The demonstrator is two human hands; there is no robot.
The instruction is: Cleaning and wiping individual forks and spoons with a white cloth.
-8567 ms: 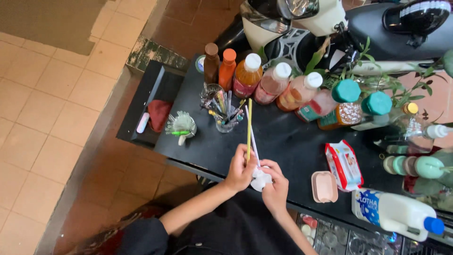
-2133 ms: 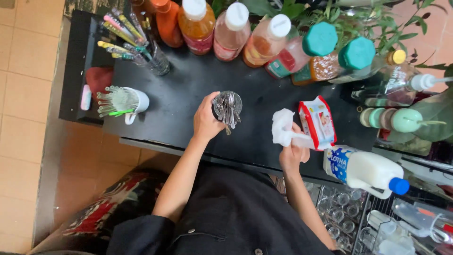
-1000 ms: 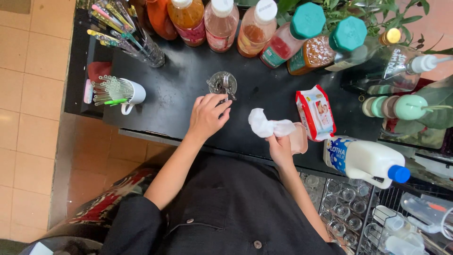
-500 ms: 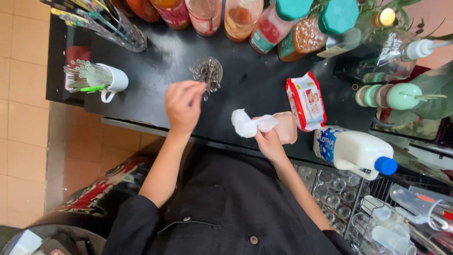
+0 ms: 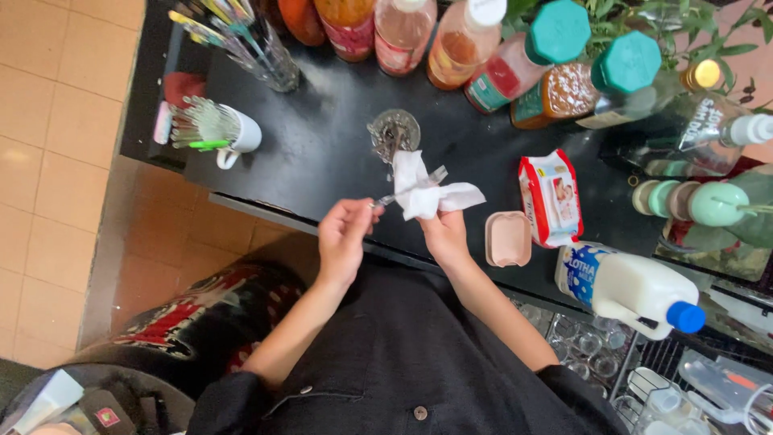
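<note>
Hands nearest, over the front edge of the black counter [image 5: 322, 153]. Left hand [image 5: 342, 242] pinched shut on the handle end of a metal fork [image 5: 385, 199], thumb and fingertips together around it. Right hand [image 5: 445, 235] closed on a crumpled white tissue [image 5: 419, 173], wrapped about the middle of the fork, tines poking out past the folds. Fork held level above the counter, touching nothing but hand and tissue.

Judging by this, wiping under way on this one piece, not finished: tissue on the shaft, tines uncovered.

Just beyond the tissue, a small glass [image 5: 394, 133] standing on the counter with more metal cutlery in it. Probably the rest of the batch; wiped or unwiped, cannot tell. No separate pile of done pieces in sight.

To the right, a pink lidded box [image 5: 508, 238], a red-and-white pack of wipes [image 5: 550, 197] touching it, and a white milk jug [image 5: 624, 286] with a blue cap lying on its side.

Farther left, a white mug [image 5: 233, 133] full of straws and a tall glass [image 5: 258, 44] of coloured straws. At the back, a row of syrup bottles [image 5: 475, 40].
</note>
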